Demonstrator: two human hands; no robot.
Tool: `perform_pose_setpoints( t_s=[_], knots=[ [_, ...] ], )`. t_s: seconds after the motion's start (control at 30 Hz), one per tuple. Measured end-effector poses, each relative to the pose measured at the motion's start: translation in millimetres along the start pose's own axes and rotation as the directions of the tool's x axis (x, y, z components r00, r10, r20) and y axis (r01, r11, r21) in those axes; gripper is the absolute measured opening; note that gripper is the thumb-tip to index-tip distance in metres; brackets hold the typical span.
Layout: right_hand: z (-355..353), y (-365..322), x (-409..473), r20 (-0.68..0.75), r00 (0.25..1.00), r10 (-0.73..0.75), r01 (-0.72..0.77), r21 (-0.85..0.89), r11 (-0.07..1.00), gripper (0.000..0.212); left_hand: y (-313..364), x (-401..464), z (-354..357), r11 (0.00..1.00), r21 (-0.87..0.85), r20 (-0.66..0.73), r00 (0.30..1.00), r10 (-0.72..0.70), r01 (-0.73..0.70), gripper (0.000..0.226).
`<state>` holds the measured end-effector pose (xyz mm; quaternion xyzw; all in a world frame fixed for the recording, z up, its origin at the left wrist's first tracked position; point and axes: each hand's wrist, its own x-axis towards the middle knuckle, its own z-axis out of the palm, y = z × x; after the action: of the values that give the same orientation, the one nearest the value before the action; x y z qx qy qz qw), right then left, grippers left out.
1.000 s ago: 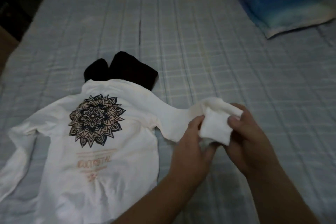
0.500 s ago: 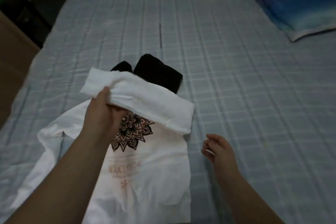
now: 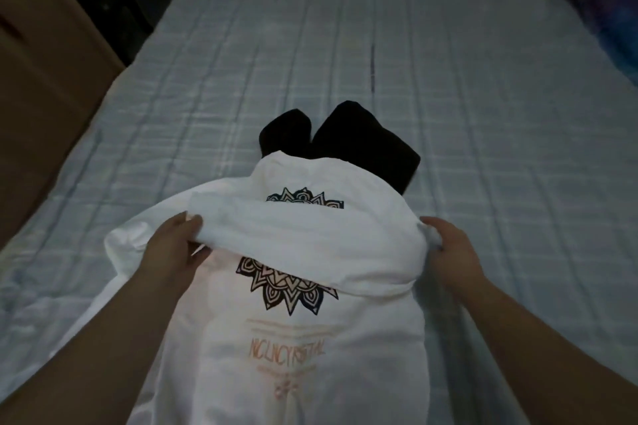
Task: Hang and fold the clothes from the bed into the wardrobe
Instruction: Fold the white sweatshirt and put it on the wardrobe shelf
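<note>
A white long-sleeved top (image 3: 293,338) with a dark mandala print and orange lettering lies back-up on the bed (image 3: 483,114). Its right sleeve (image 3: 303,235) is folded across the back and covers the middle of the print. My left hand (image 3: 176,245) grips the cuff end of that sleeve at the top's left side. My right hand (image 3: 448,248) grips the fold at the right shoulder edge. A black garment (image 3: 362,141) lies partly under the top's collar.
The bed carries a pale blue checked sheet. A blue and purple pillow (image 3: 611,24) lies at the far right. A brown wooden panel (image 3: 38,79) stands along the bed's left side. The room beyond the bed is dark.
My left hand has laid the sleeve lower across the back of the top. My right hand moved from hovering open over the sheet to gripping the fold at the shoulder.
</note>
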<state>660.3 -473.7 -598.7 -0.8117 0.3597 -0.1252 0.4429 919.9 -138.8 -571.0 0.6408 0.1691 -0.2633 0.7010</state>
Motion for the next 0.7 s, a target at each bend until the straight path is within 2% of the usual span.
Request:
perform_pose_setpoints(
  t_s=[0.07,0.13,0.2,0.23,0.3,0.33,0.37,0.4,0.47,0.53,0.6,0.63,0.7],
  knots=[
    [3,21,23,0.118,0.992,-0.052,0.074,-0.194,0.978,0.033,1,14,-10,0.990,0.140,-0.025,1.000,0.010,-0.006,0.008],
    [6,46,47,0.223,0.972,-0.073,0.158,-0.393,0.906,0.044,2,27,-18,0.953,0.302,0.001,1.000,-0.020,0.019,0.009],
    [9,62,61,0.236,0.971,-0.030,0.139,-0.458,0.878,0.049,7,38,-18,0.907,0.413,0.038,0.993,-0.112,0.087,0.027],
    [7,58,63,0.230,0.973,-0.017,0.118,-0.433,0.894,0.048,10,41,-16,0.896,0.423,0.076,0.981,-0.180,0.132,0.038],
    [0,49,64,0.232,0.972,0.043,0.040,-0.341,0.939,0.030,16,50,-17,0.885,0.438,0.167,0.952,-0.255,0.160,0.067],
    [-6,45,64,0.231,0.971,0.058,0.009,-0.280,0.960,0.018,16,58,-19,0.878,0.464,0.182,0.957,-0.228,0.121,0.074],
    [-13,41,66,0.222,0.974,0.051,-0.006,-0.202,0.979,0.008,18,64,-17,0.874,0.483,0.174,0.974,-0.147,0.046,0.067],
    [-20,35,68,0.189,0.981,0.042,-0.013,-0.152,0.988,0.007,22,69,-14,0.866,0.499,0.129,0.991,-0.025,-0.043,0.050],
    [-35,21,74,0.099,0.995,0.012,0.001,-0.129,0.992,0.005,32,75,-6,0.827,0.534,0.043,0.982,0.182,-0.177,0.017],
    [-43,4,86,0.006,0.998,-0.061,0.061,-0.238,0.969,0.015,39,85,0,0.750,0.607,-0.010,0.941,0.339,-0.264,0.010],
    [-45,-8,103,0.023,0.992,-0.123,0.122,-0.417,0.901,0.029,38,94,6,0.642,0.709,-0.045,0.890,0.455,-0.292,0.009],
    [-41,-10,110,0.067,0.993,-0.099,0.119,-0.503,0.856,0.034,35,98,8,0.597,0.750,-0.058,0.870,0.489,-0.285,0.011],
    [-21,-5,118,0.118,0.992,0.052,0.039,-0.658,0.752,0.043,23,110,8,0.520,0.819,-0.049,0.875,0.482,-0.242,0.012]
  ],
)
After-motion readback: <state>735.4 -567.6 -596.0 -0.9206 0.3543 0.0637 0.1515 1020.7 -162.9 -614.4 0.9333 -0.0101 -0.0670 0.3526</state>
